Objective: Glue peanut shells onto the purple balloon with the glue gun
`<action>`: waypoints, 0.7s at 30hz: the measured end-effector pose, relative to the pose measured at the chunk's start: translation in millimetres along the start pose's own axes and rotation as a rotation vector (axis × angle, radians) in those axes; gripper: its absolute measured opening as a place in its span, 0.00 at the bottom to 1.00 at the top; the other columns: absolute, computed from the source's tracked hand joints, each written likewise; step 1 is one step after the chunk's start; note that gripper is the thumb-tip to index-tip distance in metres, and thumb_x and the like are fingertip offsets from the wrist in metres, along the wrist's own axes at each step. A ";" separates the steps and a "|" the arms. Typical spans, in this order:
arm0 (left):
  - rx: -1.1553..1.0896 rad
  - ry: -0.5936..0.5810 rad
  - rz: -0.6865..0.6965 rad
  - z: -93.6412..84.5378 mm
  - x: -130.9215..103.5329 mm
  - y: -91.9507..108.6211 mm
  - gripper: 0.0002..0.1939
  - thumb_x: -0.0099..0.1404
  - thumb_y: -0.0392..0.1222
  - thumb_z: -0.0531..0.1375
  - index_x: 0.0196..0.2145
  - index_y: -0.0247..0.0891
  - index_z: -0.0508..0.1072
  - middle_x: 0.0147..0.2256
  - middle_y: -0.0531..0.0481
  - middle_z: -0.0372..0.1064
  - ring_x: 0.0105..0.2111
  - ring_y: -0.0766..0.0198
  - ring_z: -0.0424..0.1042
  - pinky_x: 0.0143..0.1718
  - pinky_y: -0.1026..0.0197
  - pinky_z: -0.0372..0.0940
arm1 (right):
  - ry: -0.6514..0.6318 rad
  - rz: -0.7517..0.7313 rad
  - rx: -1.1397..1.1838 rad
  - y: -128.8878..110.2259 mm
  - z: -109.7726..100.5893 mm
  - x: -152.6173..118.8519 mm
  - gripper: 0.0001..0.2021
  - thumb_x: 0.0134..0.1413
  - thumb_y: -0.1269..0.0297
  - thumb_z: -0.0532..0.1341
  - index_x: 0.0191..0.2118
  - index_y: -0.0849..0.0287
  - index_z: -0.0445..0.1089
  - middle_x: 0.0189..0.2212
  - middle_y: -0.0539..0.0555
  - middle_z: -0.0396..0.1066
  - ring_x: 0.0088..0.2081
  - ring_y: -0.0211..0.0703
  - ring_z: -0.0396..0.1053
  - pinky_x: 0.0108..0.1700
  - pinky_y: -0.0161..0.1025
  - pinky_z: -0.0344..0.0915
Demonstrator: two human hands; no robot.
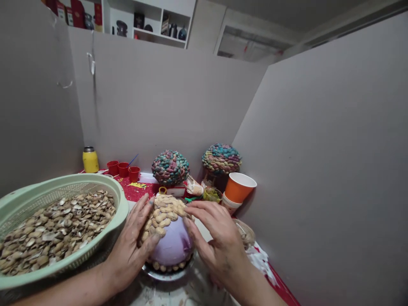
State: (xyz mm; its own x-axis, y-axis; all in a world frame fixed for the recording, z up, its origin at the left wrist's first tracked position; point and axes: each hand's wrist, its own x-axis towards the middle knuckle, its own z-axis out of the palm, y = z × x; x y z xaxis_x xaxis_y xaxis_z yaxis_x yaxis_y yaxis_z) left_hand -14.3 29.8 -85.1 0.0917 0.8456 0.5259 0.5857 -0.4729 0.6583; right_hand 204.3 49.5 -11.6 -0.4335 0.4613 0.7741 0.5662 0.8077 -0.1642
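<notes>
A pale purple balloon point(172, 244) sits in a shallow metal bowl point(168, 277), its upper part covered with rows of tan peanut shells point(167, 210). More shells ring its base. My left hand point(132, 244) is curved around the balloon's left side, fingers on the shells and thumb near the edge of the shell layer. From the right, my right hand point(218, 240) grips the shell-covered side, its fingertips on the upper shells and its thumb lower against the balloon. Whether a loose shell lies under the right fingertips cannot be made out.
At left stands a green colander point(123, 199) full of shells. Behind are red cups point(123, 169), a yellow jar point(90, 160), two colourful shell-covered domes point(170, 167) and an orange paper bucket point(239, 187). Grey partitions point(165, 97) enclose the table.
</notes>
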 end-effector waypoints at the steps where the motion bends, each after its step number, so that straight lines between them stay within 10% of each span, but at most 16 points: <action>1: 0.013 -0.001 0.001 0.2 0.4 1.0 0.30 0.71 0.50 0.52 0.67 0.53 0.48 0.70 0.48 0.40 0.69 0.51 0.41 0.66 0.39 0.43 | -0.004 0.001 -0.004 0.7 0.8 0.1 0.07 0.63 0.70 0.58 0.46 0.60 0.69 0.43 0.57 0.71 0.44 0.49 0.66 0.46 0.46 0.61; 14: -0.002 0.027 -0.030 0.7 1.3 0.4 0.25 0.73 0.46 0.48 0.66 0.50 0.53 0.69 0.46 0.46 0.68 0.52 0.44 0.65 0.39 0.45 | -0.034 0.032 -0.018 3.0 0.4 -1.9 0.06 0.65 0.67 0.57 0.45 0.59 0.69 0.44 0.57 0.71 0.45 0.50 0.66 0.47 0.48 0.59; 21: -0.013 0.147 0.476 -9.2 -23.9 8.9 0.28 0.71 0.43 0.50 0.66 0.46 0.52 0.67 0.41 0.49 0.66 0.48 0.50 0.63 0.41 0.52 | -0.010 0.011 -0.017 2.3 -6.6 1.7 0.06 0.65 0.69 0.58 0.46 0.60 0.69 0.43 0.57 0.71 0.45 0.48 0.66 0.47 0.46 0.60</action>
State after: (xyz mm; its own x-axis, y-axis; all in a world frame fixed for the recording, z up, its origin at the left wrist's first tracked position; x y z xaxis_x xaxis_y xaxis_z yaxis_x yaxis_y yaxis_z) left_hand -18.6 3.2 -86.9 0.2318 0.4917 0.8393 0.4958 -0.8021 0.3330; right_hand 209.5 49.7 -6.6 -0.4338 0.4737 0.7664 0.5831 0.7961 -0.1620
